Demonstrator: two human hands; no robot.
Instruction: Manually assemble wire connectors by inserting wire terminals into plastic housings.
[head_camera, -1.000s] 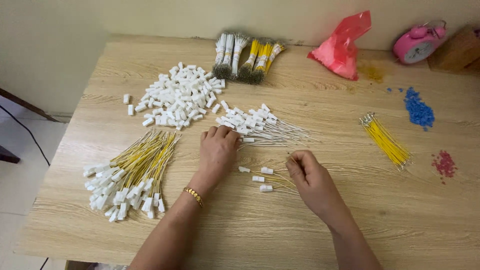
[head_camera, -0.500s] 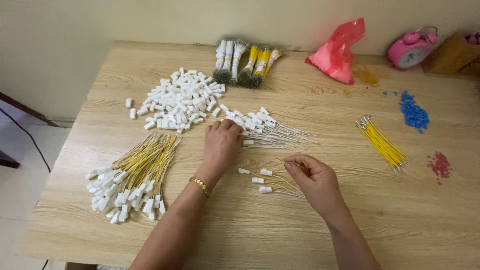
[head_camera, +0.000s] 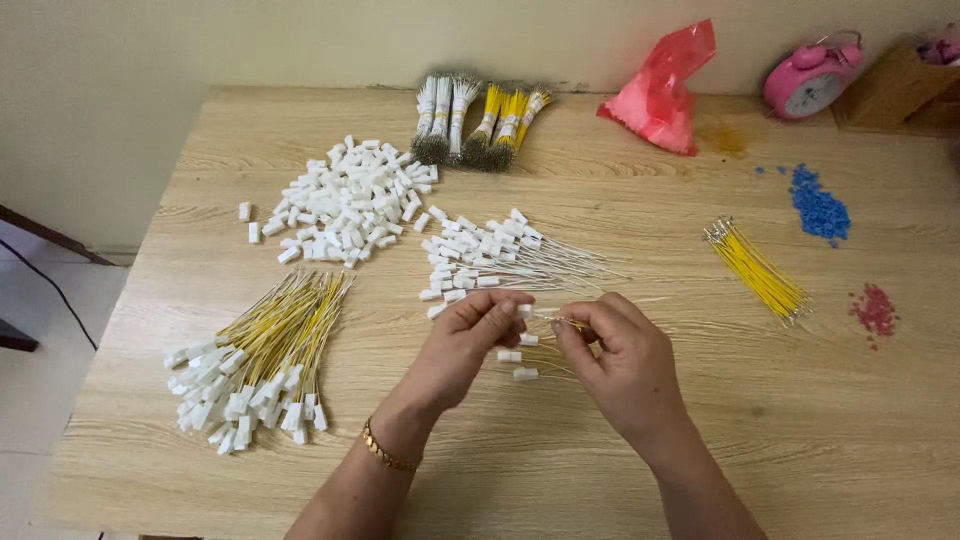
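The two hands meet over the middle of the wooden table (head_camera: 620, 470). The left hand (head_camera: 462, 345) pinches a small white plastic plug (head_camera: 524, 311) between thumb and fingertips. The right hand (head_camera: 618, 355) pinches thin yellow wires (head_camera: 566, 323) with its fingers curled in. The plug and the wire ends sit right between the two hands, almost touching. I cannot tell if the wire is inside the plug. A gold bracelet (head_camera: 385, 450) is on the left wrist.

Just under the hands, a few loose white plugs (head_camera: 517, 363) lie on the table. Just behind the hands is a heap of white wires with white plugs (head_camera: 500, 255) on their ends. Farther back on the left is a big heap of white plugs (head_camera: 350, 200). At the near left lies a bundle of yellow wires with plugs on (head_camera: 260, 355).

At the back edge lie tied bunches of white and yellow wires (head_camera: 478, 120). Beside them is a red plastic bag (head_camera: 660, 90), and a pink alarm clock (head_camera: 810, 80) stands in the far right corner. On the right lies a bunch of bare yellow wires (head_camera: 757, 268), with a little heap of blue bits (head_camera: 818, 208) behind it and a little heap of red bits (head_camera: 875, 308) next to it.
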